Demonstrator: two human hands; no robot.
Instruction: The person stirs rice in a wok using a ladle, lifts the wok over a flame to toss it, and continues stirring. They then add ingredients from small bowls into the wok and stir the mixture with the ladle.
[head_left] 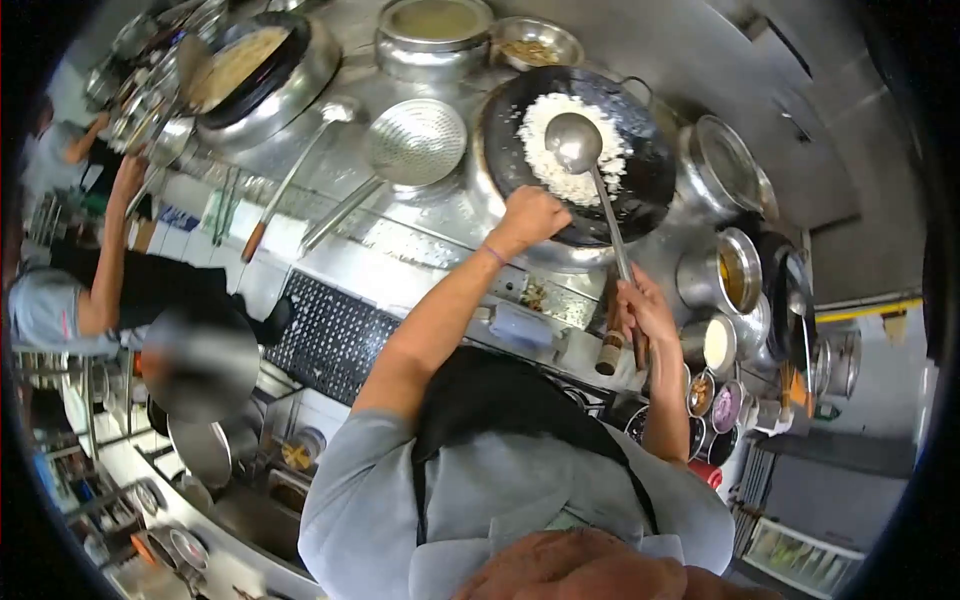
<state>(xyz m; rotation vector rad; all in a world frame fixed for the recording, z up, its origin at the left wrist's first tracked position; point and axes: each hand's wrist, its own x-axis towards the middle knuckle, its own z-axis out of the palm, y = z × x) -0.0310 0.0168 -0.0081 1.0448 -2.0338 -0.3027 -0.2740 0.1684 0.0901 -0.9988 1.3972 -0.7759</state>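
A black wok (645,190) sits on a round metal burner ring, with white rice (545,120) spread in its middle. My left hand (530,217) is closed in a fist at the wok's near-left rim, opposite the loop handle on the far side; the grip itself is hidden under the fingers. In my right hand (648,305) is the long handle of a steel ladle (574,143). The ladle's bowl rests on or just over the rice, and its handle crosses the near rim.
Left of the wok lies a perforated strainer (418,143), beside another long-handled ladle (280,190). A large pot (435,45) and a metal bowl (538,45) stand behind. Metal containers (720,275) line the right. At left, a co-worker (60,300) works by a second wok (285,70).
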